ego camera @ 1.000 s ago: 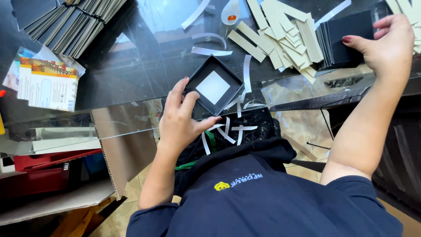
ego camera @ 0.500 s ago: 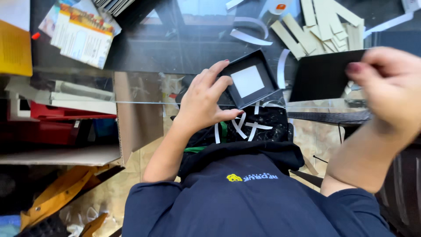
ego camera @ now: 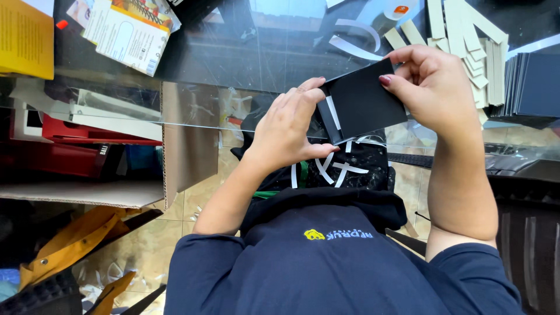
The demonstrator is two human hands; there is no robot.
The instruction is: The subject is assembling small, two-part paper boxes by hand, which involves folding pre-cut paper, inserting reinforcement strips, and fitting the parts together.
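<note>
Glass tabletop (ego camera: 262,58): the largest item, transparent and scuffed, reflecting light. Things below show through it, so edges are easy to misjudge; a piece set near its rim could slide off onto the floor.

Cardboard carton (ego camera: 175,146): brown, open, under the glass at left, holding red and white packets. Not in play.

Black fabric bag (ego camera: 361,166): on the lap under the work, strewn with white paper strips (ego camera: 344,169). A dropped part would likely land here among the strips and be slow to find.

Stack of black cards (ego camera: 534,84): on the glass at far right, well apart from the hands.

Pile of tan card strips (ego camera: 461,35): behind the right hand, loose; a wrist sweep could scatter them.

Black square box (ego camera: 361,102): held in the air above the table's near edge, between both hands, a white strip along its left side. If that strip is adhesive, uneven pressure may set it crooked or wrinkle it.

Right hand (ego camera: 434,87): fingers curled, pinching the box's right and top edges.

Left hand (ego camera: 289,128): fingertips pressed together on the box's left corner, thumb beneath. A light hold; the box could twist.
</note>
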